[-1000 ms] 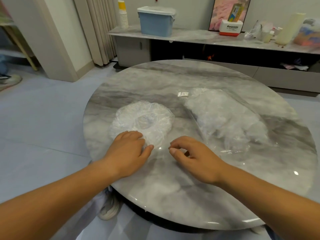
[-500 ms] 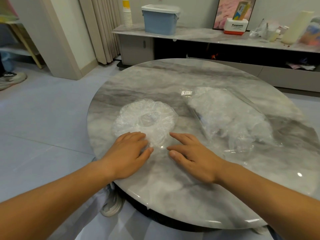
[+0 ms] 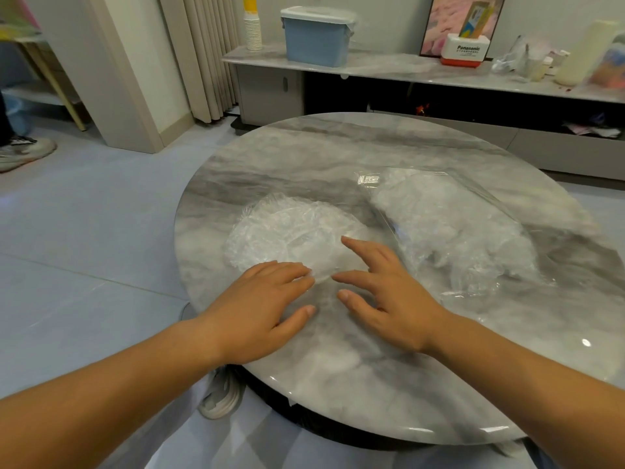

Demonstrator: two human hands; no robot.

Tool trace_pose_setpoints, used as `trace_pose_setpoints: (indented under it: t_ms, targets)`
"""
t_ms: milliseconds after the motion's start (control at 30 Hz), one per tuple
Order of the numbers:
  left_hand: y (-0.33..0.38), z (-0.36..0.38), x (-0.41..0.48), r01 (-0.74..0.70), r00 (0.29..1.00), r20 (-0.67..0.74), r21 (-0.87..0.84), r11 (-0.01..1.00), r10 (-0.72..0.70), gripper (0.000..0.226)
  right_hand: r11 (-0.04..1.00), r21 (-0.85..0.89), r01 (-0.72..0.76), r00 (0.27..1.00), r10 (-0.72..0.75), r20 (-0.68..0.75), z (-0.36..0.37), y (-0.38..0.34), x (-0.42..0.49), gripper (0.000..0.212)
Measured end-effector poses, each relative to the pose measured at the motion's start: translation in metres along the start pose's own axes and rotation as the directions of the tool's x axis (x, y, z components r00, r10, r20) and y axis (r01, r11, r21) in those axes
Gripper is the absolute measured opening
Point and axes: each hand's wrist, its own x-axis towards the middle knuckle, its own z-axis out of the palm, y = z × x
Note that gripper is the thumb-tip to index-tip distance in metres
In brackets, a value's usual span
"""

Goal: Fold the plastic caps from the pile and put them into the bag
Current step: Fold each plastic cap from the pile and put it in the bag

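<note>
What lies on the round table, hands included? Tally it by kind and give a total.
Hands: 2 (left hand, right hand)
Pile of caps, spread flat: 1
Bag: 1, holding crumpled caps too tangled to count
Total: 4

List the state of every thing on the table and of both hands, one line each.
Cap pile: spread round and flat on the table, unfolded.
Bag: lying flat right of the pile, holding crumpled caps.
Left hand: open, fingers on the pile's near edge.
Right hand: open, fingers spread over the pile's near right part.
Blue box: lid on.
</note>
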Motion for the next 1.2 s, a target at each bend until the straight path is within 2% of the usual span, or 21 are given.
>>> trace_pose_setpoints:
  t_ms: [200,267,367,433,667,800,967,1067,1200]
  targets:
    - [-0.007,0.004,-0.003,-0.016,0.999,0.053,0.045,0.999,0.013,0.068,0.999,-0.023,-0.023,0.996,0.025,0.088,0.0,-0.003,-0.002,0.072]
    - [-0.009,0.005,-0.004,-0.014,0.999,0.048,0.052,0.999,0.012,0.066,0.999,-0.01,-0.048,0.995,0.049,0.085,0.001,-0.003,-0.002,0.068]
    - [-0.011,0.005,-0.005,-0.016,1.0,0.024,0.068,0.998,0.014,0.061,0.998,-0.032,-0.058,0.994,0.061,0.094,0.005,-0.001,0.001,0.05]
    - [-0.011,0.005,-0.005,-0.023,0.999,0.023,0.077,0.997,0.021,0.059,0.997,-0.05,-0.057,0.994,0.062,0.092,0.006,0.0,0.004,0.047]
    - [-0.013,0.006,-0.005,-0.019,1.0,0.006,0.068,0.997,0.019,0.06,0.995,-0.099,-0.014,0.986,0.031,0.165,0.007,0.0,0.013,0.068]
    - [-0.014,0.005,-0.005,0.001,1.0,-0.017,0.001,1.0,-0.001,0.061,0.995,-0.101,-0.017,0.989,0.032,0.141,0.011,-0.002,0.018,0.073]
    - [-0.018,0.006,-0.008,-0.006,0.998,-0.055,-0.107,0.994,0.0,0.056,0.998,-0.048,-0.029,0.999,0.03,0.033,0.004,-0.004,0.017,0.071]
    - [-0.016,0.001,-0.008,-0.05,0.997,-0.069,-0.184,0.982,0.037,0.053,0.999,-0.036,-0.017,1.0,0.017,0.0,-0.005,-0.008,0.01,0.066]
    - [-0.01,-0.001,-0.015,-0.131,0.991,-0.031,-0.197,0.972,0.127,0.057,1.0,-0.024,0.012,1.0,-0.013,-0.026,-0.016,-0.019,-0.011,0.055]
